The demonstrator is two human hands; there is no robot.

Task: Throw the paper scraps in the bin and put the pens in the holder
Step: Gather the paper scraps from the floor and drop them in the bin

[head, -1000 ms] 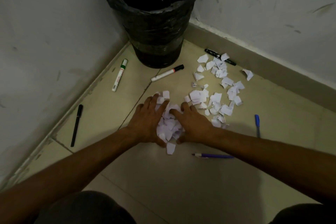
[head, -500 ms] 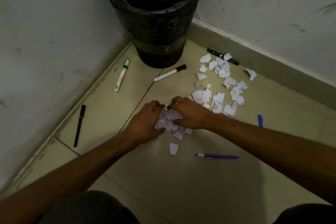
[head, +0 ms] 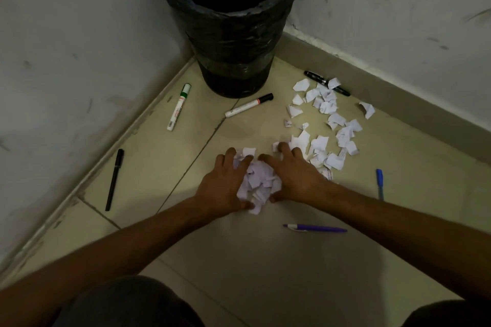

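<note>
Tiled corner floor (head: 265, 273), before the bin (head: 228, 34): our left hand (head: 221, 186) and right hand (head: 296, 175), fingers spread nearly straight, press the paper scraps (head: 261, 180) between them; we should scoop underneath before lifting.

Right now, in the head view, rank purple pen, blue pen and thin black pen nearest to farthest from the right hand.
1. Purple pen, just below the right hand.
2. Blue pen, to its right.
3. Thin black pen, far left by the wall.
</note>
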